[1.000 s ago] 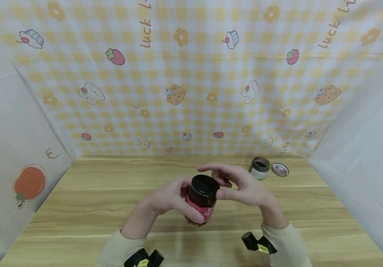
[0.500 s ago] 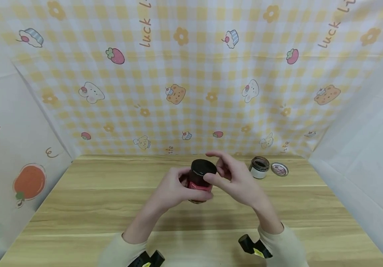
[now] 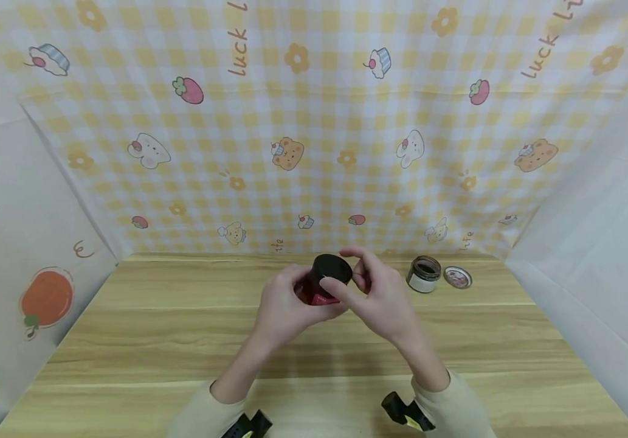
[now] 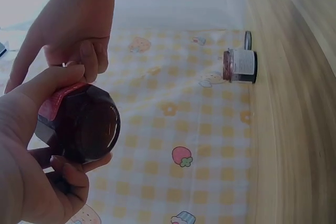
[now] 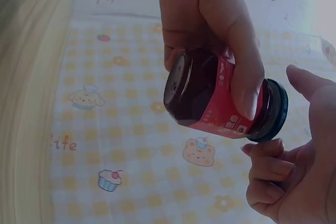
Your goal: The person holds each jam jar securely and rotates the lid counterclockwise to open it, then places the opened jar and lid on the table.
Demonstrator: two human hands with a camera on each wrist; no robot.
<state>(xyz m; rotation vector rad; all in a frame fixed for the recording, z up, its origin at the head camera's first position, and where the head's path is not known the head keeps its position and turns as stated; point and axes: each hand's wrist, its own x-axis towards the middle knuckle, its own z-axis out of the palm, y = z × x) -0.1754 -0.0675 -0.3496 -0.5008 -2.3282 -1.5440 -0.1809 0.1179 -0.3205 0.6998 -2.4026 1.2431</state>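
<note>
My left hand (image 3: pixel 286 304) grips a jar (image 5: pixel 210 95) with a red label and dark contents, held above the table, its black lid (image 3: pixel 332 267) facing up. In the left wrist view the jar's dark base (image 4: pixel 100 124) shows between thumb and fingers. My right hand (image 3: pixel 376 292) is around the lid. Its thumb overlaps the lid's near side in the head view, and its index finger extends past the far side. The right wrist view shows that thumb a little off the lid, with the other fingers bent close at the rim.
At the back right of the wooden table (image 3: pixel 182 340) stands a small uncovered jar (image 3: pixel 424 275) with a white label and dark residue. Its metal lid (image 3: pixel 458 277) lies beside it. A yellow checked cloth (image 3: pixel 314 121) hangs behind, with white cloth at both sides.
Both hands have moved the jar away from me and slightly left. My right thumb has shifted from the lid's right side across its near side.
</note>
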